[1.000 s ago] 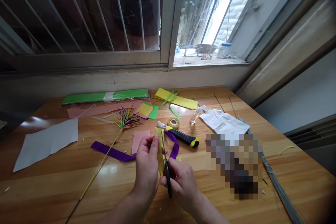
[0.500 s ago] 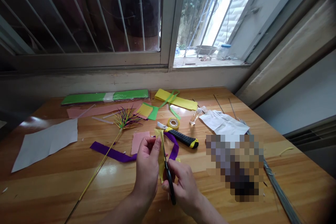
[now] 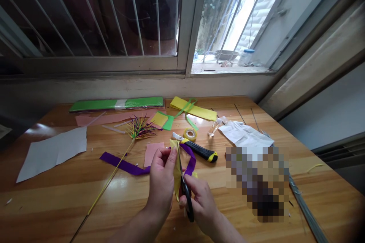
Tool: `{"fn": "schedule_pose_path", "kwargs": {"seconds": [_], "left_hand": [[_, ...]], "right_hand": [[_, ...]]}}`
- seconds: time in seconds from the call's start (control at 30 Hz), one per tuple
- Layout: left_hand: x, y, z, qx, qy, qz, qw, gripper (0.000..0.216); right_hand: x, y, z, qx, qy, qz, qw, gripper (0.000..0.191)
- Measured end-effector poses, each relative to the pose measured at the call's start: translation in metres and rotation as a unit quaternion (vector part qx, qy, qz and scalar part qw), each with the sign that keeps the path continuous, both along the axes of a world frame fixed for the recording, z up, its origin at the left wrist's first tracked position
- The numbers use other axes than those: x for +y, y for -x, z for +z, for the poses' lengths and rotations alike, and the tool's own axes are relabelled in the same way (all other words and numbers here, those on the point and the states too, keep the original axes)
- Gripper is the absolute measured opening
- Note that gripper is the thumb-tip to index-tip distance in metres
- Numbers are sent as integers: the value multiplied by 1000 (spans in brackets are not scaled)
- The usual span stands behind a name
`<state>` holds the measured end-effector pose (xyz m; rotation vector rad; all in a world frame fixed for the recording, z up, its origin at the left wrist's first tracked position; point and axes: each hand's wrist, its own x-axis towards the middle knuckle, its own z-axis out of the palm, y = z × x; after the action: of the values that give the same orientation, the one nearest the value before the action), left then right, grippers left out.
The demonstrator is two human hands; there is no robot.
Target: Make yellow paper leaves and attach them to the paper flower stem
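Observation:
Near the front middle of the table, my left hand (image 3: 162, 176) pinches a piece of yellow crepe paper (image 3: 177, 176) between thumb and fingers, holding it upright. My right hand (image 3: 201, 195) grips a pair of black-handled scissors (image 3: 186, 195), with fingers around the handles. The blades point away from me and lie along the right side of the yellow paper; I cannot tell how far apart they are. Behind the hands, a purple paper strip (image 3: 122, 165) curls across the table. A utility knife (image 3: 199, 150) and a roll of tape (image 3: 190, 134) lie just beyond the scissors.
To the left lies a wrapped stem topped by a tuft of coloured strips (image 3: 139, 128), beside a white sheet (image 3: 54, 155). Green packed paper (image 3: 94, 105) and a yellow folded strip (image 3: 196, 110) lie at the back. Rightward are a small bottle (image 3: 213, 127), white cloth-like paper (image 3: 245, 133) and wires (image 3: 306, 207).
The view has shifted slightly, moving the whole scene a little to the right. Both hands keep their holds, and the scissors and yellow paper have tilted slightly.

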<state>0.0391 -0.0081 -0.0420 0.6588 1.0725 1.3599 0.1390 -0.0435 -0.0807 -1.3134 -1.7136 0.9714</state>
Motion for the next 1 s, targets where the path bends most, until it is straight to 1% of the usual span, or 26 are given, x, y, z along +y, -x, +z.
{"fn": "schedule_pose_path", "kwargs": {"seconds": [0.1, 0.27, 0.5, 0.77, 0.9, 1.0], "left_hand": [[0, 0, 3, -6, 1, -2, 1000, 22], [1, 0, 2, -7, 4, 0, 1000, 22], [1, 1, 1, -11, 15, -1, 1000, 24], [2, 1, 1, -5, 9, 17, 1000, 23], [1, 1, 3, 0, 2, 20, 1000, 21], [1, 2, 2, -4, -7, 14, 1000, 19]], "right_hand": [[0, 0, -1, 7, 1, -1, 1000, 49], [0, 0, -4, 8, 0, -4, 1000, 48], [0, 1, -6, -6, -22, -9, 1000, 43], [0, 1, -6, -13, -21, -16, 1000, 39], [-1, 1, -4, 5, -8, -9, 1000, 45], [-2, 0, -1, 34, 4, 3, 999, 59]]}}
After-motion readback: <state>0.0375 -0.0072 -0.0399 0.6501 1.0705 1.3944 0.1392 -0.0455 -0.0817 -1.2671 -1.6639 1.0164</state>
